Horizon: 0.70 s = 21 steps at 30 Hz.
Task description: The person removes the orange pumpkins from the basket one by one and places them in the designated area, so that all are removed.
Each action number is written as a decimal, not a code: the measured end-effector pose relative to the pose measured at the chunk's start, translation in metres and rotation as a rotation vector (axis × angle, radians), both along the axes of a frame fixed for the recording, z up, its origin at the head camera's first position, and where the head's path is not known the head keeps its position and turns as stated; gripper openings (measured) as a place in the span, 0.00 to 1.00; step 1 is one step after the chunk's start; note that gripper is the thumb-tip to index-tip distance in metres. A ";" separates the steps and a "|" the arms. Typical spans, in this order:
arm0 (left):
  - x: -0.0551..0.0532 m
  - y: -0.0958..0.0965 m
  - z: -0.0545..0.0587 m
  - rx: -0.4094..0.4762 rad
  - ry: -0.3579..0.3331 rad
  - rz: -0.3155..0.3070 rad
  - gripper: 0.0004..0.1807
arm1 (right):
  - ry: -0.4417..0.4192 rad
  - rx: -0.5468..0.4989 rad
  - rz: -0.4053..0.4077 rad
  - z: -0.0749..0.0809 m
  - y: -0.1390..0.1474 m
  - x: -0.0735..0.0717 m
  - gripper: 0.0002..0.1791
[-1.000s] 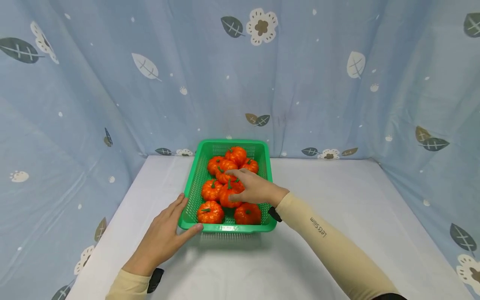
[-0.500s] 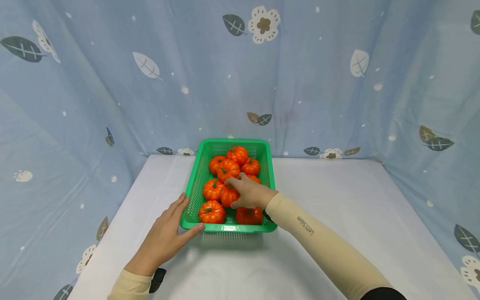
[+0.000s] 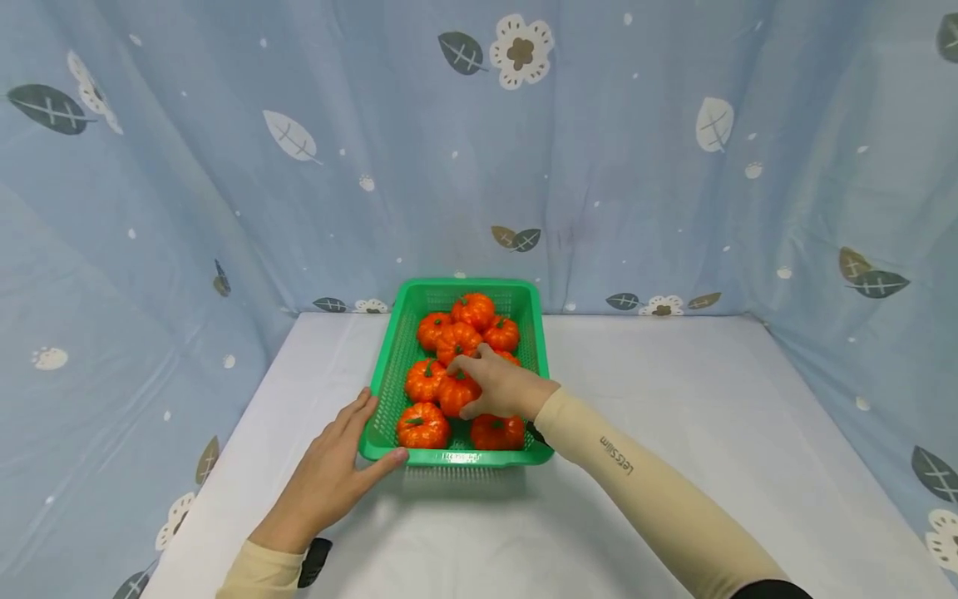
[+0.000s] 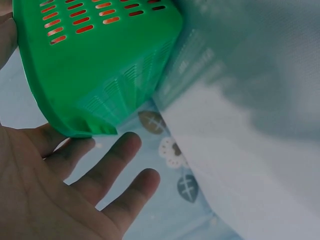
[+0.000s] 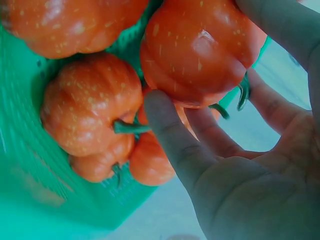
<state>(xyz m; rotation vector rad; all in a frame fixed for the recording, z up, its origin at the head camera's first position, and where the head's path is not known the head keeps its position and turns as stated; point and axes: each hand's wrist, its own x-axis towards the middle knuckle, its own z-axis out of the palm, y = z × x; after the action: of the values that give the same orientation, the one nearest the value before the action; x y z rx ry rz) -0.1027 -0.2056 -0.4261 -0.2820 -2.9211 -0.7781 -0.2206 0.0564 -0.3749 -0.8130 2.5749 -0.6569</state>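
Several small orange pumpkins (image 3: 423,426) with green stems lie in a green perforated plastic basket (image 3: 382,374). My left hand (image 3: 322,474) rests at the basket's near left corner, its fingers fairly straight, its thumb on the front rim. In the left wrist view its fingers (image 4: 112,170) spread beside the basket's edge, some touching it. My right hand (image 3: 505,384) reaches into the basket, its thumb and fingers curved round a middle pumpkin (image 3: 455,394). The right wrist view shows this gripped pumpkin (image 5: 200,50) between the fingers, more pumpkins (image 5: 92,102) beside it.
The basket stands on a white-covered table (image 3: 674,399), near its back edge. A blue patterned curtain (image 3: 359,216) hangs behind and at both sides. Another pumpkin (image 3: 497,433) lies beneath the right wrist, against the basket's front right corner.
My right hand has shifted slightly left and closed in on the middle pumpkin, then stayed there. The left hand keeps its place at the basket corner.
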 end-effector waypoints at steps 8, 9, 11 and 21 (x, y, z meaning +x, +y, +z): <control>0.000 -0.001 -0.002 0.005 -0.004 0.002 0.52 | 0.109 -0.161 0.008 0.017 0.016 0.000 0.32; 0.000 -0.001 -0.003 0.006 -0.003 0.002 0.52 | 0.132 -0.192 0.001 0.019 0.020 -0.001 0.33; 0.000 -0.001 -0.003 0.005 0.003 -0.001 0.51 | 0.193 -0.263 -0.023 0.023 0.030 -0.004 0.34; -0.002 0.000 -0.005 -0.024 0.043 -0.013 0.51 | 0.454 -0.468 -0.239 0.011 0.110 -0.032 0.38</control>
<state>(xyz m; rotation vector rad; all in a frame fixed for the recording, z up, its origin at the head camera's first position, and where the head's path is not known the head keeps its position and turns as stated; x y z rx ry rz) -0.1047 -0.2053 -0.4312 -0.3166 -2.8925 -0.7305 -0.2525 0.1666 -0.3638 -0.8796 3.0035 -1.3165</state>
